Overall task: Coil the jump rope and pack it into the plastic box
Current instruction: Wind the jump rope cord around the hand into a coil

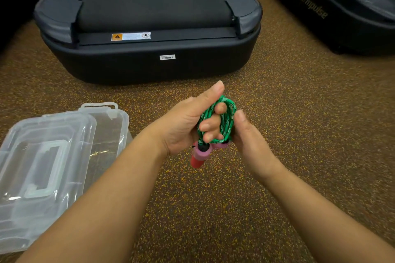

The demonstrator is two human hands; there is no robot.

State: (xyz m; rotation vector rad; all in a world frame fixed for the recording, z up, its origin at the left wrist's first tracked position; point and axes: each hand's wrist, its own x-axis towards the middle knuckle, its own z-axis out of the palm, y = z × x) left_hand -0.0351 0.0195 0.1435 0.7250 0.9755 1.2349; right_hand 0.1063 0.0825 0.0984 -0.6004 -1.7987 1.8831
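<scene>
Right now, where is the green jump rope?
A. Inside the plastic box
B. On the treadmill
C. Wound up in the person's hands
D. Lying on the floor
C: the green jump rope is looped around the fingers of the left hand, with the right hand against it, above the speckled floor and outside the plastic box.
</scene>
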